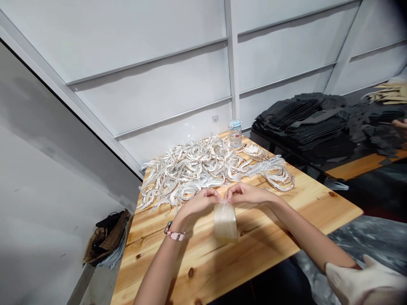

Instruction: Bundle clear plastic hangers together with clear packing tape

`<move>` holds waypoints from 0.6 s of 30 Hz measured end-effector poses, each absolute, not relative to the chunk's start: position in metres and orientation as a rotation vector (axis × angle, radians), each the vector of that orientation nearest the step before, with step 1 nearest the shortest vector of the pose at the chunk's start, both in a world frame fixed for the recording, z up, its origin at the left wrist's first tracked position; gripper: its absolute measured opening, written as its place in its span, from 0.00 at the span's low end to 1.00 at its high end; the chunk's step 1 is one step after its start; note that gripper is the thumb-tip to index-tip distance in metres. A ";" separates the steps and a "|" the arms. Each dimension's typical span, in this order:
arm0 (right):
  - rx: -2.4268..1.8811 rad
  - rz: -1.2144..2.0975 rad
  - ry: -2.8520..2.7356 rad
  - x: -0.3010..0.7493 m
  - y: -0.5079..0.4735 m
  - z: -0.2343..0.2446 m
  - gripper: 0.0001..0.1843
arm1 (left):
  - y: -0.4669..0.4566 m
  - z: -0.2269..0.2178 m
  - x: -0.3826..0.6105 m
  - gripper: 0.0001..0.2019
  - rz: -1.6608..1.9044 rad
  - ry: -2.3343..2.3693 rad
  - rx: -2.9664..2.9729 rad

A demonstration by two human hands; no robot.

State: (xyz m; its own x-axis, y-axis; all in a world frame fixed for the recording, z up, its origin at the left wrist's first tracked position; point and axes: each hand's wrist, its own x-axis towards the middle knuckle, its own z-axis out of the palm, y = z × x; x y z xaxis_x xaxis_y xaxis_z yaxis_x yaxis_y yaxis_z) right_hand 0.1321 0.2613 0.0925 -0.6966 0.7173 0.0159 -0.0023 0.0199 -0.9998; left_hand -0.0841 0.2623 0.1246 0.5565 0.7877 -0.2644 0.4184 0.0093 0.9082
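Note:
Between my hands is what looks like a wide roll of clear packing tape point(226, 224), yellowish and shiny, at the near side of the wooden table. My left hand point(205, 200) pinches the left corner of its upper edge between thumb and fingers. At the right corner of that same edge, my right hand point(243, 193) pinches too, so the fingertips are only a small distance apart. Just beyond them spreads a big loose heap of curved white strips point(197, 163). Neater bundles of curved strips point(277, 173) lie to the right of the heap.
A clear bottle with a light blue lid point(235, 133) stands at the table's back corner. Stacks of dark cut sheets point(302, 120) cover another table at right, where another person's hand point(400, 123) shows. A brown bag point(106, 237) sits on the floor at left, by the wall.

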 end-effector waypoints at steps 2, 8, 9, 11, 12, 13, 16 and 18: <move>-0.727 1.748 -1.771 0.133 0.261 0.093 0.12 | 0.263 0.123 -0.083 0.06 0.395 1.048 1.613; -0.727 1.841 -1.725 0.135 0.264 0.088 0.11 | 0.264 0.119 -0.082 0.05 0.389 1.028 1.593; -0.723 1.863 -1.707 0.134 0.264 0.085 0.12 | 0.263 0.119 -0.083 0.05 0.388 1.023 1.588; -0.709 1.902 -1.662 0.133 0.265 0.079 0.12 | 0.262 0.118 -0.084 0.05 0.398 1.033 1.581; -0.699 1.920 -1.637 0.133 0.266 0.076 0.13 | 0.261 0.118 -0.085 0.06 0.405 1.046 1.569; -0.687 1.936 -1.615 0.133 0.266 0.074 0.15 | 0.260 0.117 -0.086 0.11 0.414 1.049 1.534; -0.653 1.976 -1.598 0.132 0.266 0.072 0.26 | 0.260 0.109 -0.086 0.32 0.428 0.942 1.319; -0.645 1.990 -1.641 0.133 0.266 0.074 0.22 | 0.261 0.100 -0.084 0.34 0.413 0.817 1.157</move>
